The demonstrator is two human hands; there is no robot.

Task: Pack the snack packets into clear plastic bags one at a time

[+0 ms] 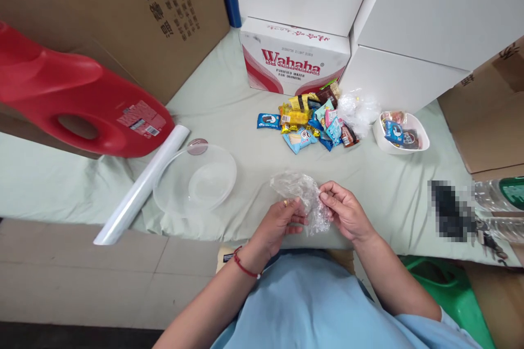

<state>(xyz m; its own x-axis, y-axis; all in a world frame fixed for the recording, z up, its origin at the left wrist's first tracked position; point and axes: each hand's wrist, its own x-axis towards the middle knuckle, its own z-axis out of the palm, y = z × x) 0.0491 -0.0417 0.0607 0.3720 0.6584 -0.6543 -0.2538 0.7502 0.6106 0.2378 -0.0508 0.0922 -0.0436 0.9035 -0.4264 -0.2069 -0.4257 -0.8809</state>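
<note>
A crumpled clear plastic film hangs between my hands above the front of the cloth-covered table. My left hand pinches its left side, with the fingers curled inward. My right hand grips the right side between thumb and fingers. Beyond the film lies a pile of small wrapped snacks in yellow, blue and brown packets. To the left stands an empty translucent bowl. A white container at the right holds a few snack packets.
A white roll lies diagonally at the left, near a large red bottle. Crumpled clear plastic rests beside the snacks. Behind them is a Wahaha carton. Clear bottles and keys lie at the right edge.
</note>
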